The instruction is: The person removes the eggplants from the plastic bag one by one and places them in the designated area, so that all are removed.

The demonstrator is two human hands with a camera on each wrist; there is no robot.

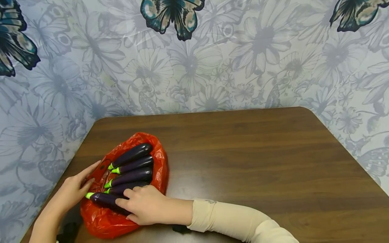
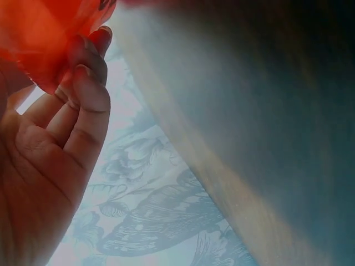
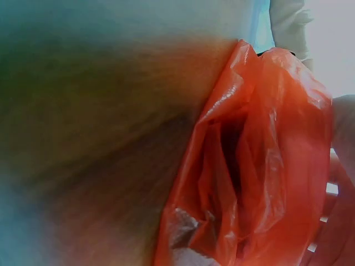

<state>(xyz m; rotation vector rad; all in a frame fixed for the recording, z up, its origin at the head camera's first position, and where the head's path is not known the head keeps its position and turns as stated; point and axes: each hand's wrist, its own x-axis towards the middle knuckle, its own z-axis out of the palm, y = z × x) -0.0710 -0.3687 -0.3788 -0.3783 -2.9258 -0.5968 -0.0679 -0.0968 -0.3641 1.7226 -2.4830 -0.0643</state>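
Note:
In the head view, a red plastic bag [image 1: 159, 162] lies with its mouth spread wide on the left part of the table. Several dark purple eggplants with green stem ends lie side by side inside it. My left hand [image 1: 71, 190] pinches the bag's left edge, and the left wrist view has those fingers [image 2: 91, 94] bent against the red plastic [image 2: 39, 39]. Over the near side of the bag, my right hand [image 1: 149, 206] grips the nearest eggplant [image 1: 106, 199], covering its blunt end. In the right wrist view the bag's crumpled side [image 3: 266, 155] hides most of that hand.
The brown wooden table [image 1: 243, 162] extends to the right of the bag. Behind it stands a wall with floral wallpaper [image 1: 209, 74] and butterfly decorations [image 1: 173, 15]. A small dark object [image 1: 181, 229] shows under the right forearm at the near side.

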